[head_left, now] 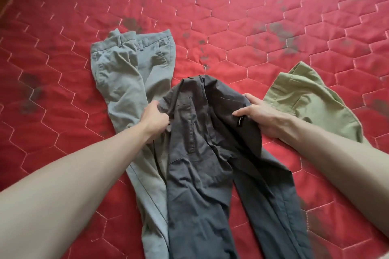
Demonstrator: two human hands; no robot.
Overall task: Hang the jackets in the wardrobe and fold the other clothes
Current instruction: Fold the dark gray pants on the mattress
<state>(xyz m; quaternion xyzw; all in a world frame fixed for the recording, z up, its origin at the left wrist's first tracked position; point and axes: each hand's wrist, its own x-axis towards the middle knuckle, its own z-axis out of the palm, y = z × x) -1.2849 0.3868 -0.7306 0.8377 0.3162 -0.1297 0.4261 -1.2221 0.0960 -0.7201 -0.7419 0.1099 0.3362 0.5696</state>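
Forearms: both bare, nearest the camera, reaching in from the lower corners toward the middle of the red quilted mattress (63, 69).
Dark grey trousers (202, 153): the garment in hand, waist end away from the person and up between the two hands, legs trailing back toward the camera; its left edge overlaps the leg of the light grey trousers (126, 82).
Left hand (154, 120): fingers clenched on a bunch of waist fabric at the trousers' left edge, thumb on top.
Right hand (261, 115): fingers curled over the far rim of the waistband at the right edge, thumb lying along the cloth just beside a small label; grasping, not merely resting.
Beyond the left fingers: the light grey trousers, flat, waist farthest away.
Outside the right fingers: an olive green garment (311, 99), crumpled, close to the back of the hand but seemingly not touching it.
Step, as I judge it: squaring up the dark pair before folding.
How to do it well: pull the two grips apart until the waistband is taut, lift clear of the light pair so it is not dragged along, lay one leg onto the other with seams matched, smooth, then fold.
Risk: the bunched left grip could trap a crease.
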